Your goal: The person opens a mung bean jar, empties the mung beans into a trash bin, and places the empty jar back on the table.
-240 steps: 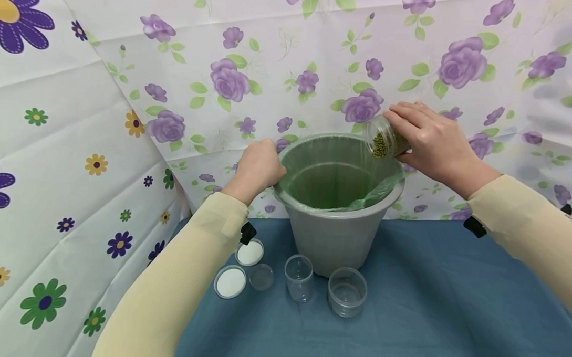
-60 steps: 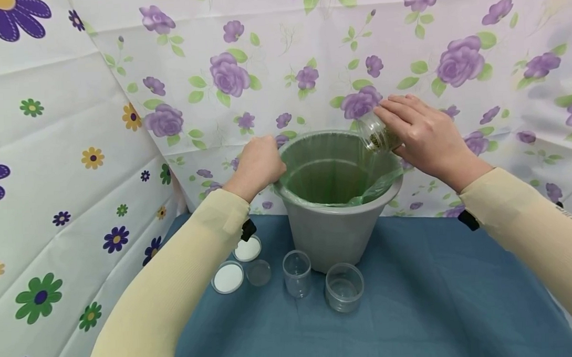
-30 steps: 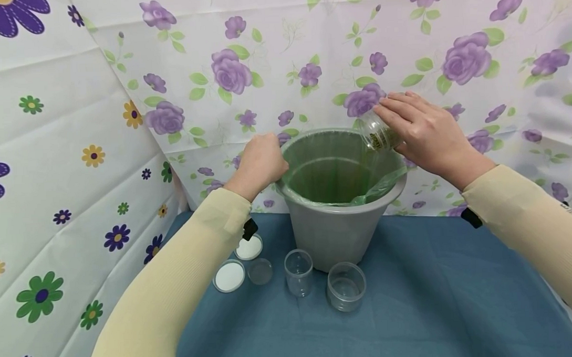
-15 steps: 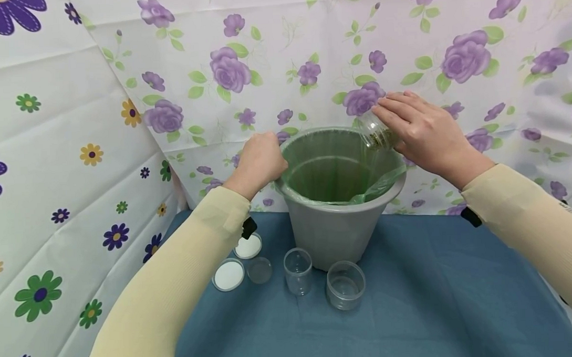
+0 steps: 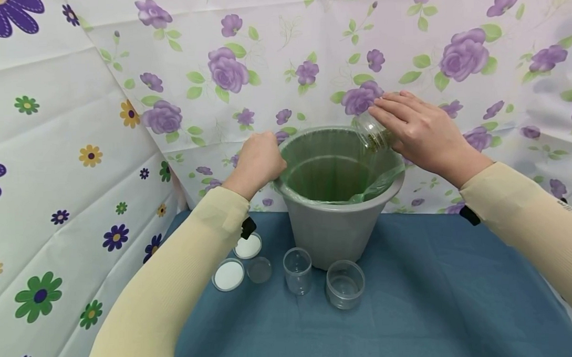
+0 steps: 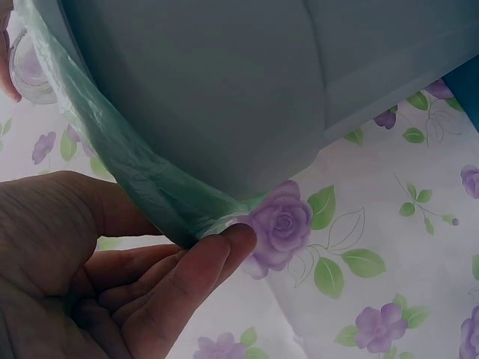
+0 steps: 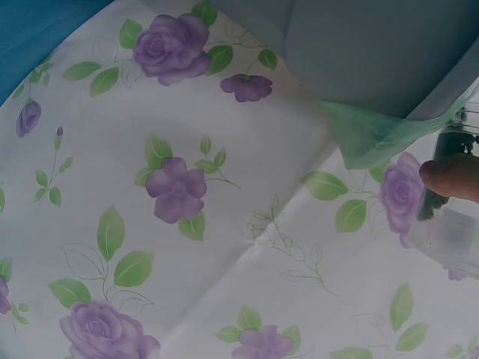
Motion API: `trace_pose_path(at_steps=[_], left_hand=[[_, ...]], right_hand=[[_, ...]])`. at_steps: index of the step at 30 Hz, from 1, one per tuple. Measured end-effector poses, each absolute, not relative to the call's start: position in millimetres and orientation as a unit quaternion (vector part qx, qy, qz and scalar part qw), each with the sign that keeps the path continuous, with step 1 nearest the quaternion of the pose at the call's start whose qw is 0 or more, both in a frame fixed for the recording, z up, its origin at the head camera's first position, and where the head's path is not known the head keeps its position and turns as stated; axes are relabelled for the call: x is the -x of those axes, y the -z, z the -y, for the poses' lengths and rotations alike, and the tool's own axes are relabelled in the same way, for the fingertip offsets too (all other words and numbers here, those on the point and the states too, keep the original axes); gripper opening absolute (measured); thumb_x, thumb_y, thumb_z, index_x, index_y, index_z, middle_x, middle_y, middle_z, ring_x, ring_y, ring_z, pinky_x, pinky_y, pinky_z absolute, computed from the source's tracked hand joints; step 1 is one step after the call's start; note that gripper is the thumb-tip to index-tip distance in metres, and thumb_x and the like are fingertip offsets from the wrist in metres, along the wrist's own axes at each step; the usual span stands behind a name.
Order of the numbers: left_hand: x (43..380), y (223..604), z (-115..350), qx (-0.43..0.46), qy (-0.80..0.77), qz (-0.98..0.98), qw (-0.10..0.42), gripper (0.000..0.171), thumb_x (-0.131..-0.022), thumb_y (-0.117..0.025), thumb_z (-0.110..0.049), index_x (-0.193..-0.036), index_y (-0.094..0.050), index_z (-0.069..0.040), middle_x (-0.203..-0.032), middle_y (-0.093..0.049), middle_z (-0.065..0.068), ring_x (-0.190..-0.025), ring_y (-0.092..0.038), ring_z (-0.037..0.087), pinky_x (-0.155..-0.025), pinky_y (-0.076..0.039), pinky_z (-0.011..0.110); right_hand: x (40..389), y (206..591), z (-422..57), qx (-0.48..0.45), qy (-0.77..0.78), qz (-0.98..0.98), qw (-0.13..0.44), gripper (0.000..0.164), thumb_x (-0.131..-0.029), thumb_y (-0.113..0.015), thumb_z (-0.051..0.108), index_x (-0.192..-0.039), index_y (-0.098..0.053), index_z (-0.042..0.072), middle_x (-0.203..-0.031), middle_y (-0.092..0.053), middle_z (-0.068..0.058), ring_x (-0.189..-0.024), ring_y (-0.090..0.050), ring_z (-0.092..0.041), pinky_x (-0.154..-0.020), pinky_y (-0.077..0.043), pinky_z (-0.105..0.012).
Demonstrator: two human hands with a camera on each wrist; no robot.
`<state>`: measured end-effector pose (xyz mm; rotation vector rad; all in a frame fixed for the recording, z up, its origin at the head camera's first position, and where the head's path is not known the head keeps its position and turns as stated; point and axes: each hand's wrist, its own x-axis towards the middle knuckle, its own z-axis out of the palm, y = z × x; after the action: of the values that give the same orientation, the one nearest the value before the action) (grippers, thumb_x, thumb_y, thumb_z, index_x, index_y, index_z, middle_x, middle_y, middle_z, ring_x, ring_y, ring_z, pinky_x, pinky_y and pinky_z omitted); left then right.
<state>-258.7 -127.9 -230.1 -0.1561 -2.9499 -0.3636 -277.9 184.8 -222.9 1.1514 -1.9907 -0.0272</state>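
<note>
A grey bucket [image 5: 332,229] lined with a thin green plastic bag [image 5: 381,184] stands at the back of the table. My left hand [image 5: 259,161] grips its left rim; in the left wrist view the thumb and fingers pinch the rim and the bag's folded edge [image 6: 123,153]. Over the right rim, my right hand [image 5: 424,134] holds a clear jar [image 5: 369,128] tipped mouth-down toward the bucket. Small green beans [image 5: 373,143] lie near the jar's mouth. At the edge of the right wrist view, the thumb [image 7: 449,177] presses the jar's side. The bucket's bottom is hidden.
On the blue tablecloth [image 5: 413,300] before the bucket stand a tall clear jar [image 5: 298,275] and a wider one [image 5: 345,287]. To their left lie two white round lids [image 5: 228,275] and a clear disc [image 5: 259,270]. Flowered sheets [image 5: 290,36] hang behind and at left.
Over eight seconds the held jar has shifted slightly left and tipped further, and fewer beans show in it. In the last second little differs. The left hand stays at the rim.
</note>
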Motion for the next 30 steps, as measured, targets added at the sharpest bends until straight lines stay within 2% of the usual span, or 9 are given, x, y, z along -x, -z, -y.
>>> trace_pose_path(at_steps=[7, 16, 24, 30], left_hand=[[258.9, 230.9, 128.4, 0.053, 0.124, 0.987, 0.086, 0.021, -0.078, -0.059, -0.01, -0.062, -0.046, -0.012, -0.056, -0.032, -0.002, -0.051, -0.037, 0.015, -0.045, -0.036, 0.027], [260.3, 231.8, 128.6, 0.052, 0.127, 0.986, 0.089, 0.017, -0.078, -0.06, -0.011, -0.064, -0.051, -0.012, -0.057, -0.038, -0.001, -0.053, -0.041, 0.016, -0.045, -0.038, 0.026], [260.3, 231.2, 128.8, 0.054, 0.122, 0.987, 0.09, 0.018, -0.079, -0.061, -0.013, -0.065, -0.05, -0.012, -0.056, -0.035, -0.002, -0.053, -0.04, 0.015, -0.047, -0.039, 0.027], [259.8, 231.7, 129.1, 0.055, 0.123, 0.987, 0.092, 0.019, -0.079, -0.061, -0.012, -0.064, -0.048, -0.012, -0.055, -0.032, -0.003, -0.052, -0.038, 0.015, -0.047, -0.037, 0.027]], right_hand=[[280.3, 224.1, -184.9, -0.457, 0.019, 0.789, 0.41, 0.091, -0.054, -0.085, -0.006, -0.136, -0.049, 0.006, -0.133, -0.054, -0.017, -0.125, -0.048, -0.034, -0.111, -0.033, -0.045], [281.9, 224.7, -184.8, -0.452, 0.045, 0.796, 0.4, 0.082, -0.064, -0.08, -0.005, -0.138, -0.045, 0.005, -0.135, -0.052, -0.017, -0.128, -0.046, -0.034, -0.114, -0.028, -0.043], [284.4, 226.1, -182.5, -0.467, 0.034, 0.78, 0.416, 0.076, -0.066, -0.078, -0.007, -0.135, -0.049, 0.005, -0.133, -0.055, -0.017, -0.125, -0.049, -0.035, -0.111, -0.033, -0.045], [284.6, 226.4, -181.4, -0.469, 0.036, 0.775, 0.421, 0.063, -0.076, -0.071, -0.005, -0.135, -0.05, 0.006, -0.132, -0.055, -0.017, -0.124, -0.05, -0.034, -0.11, -0.033, -0.045]])
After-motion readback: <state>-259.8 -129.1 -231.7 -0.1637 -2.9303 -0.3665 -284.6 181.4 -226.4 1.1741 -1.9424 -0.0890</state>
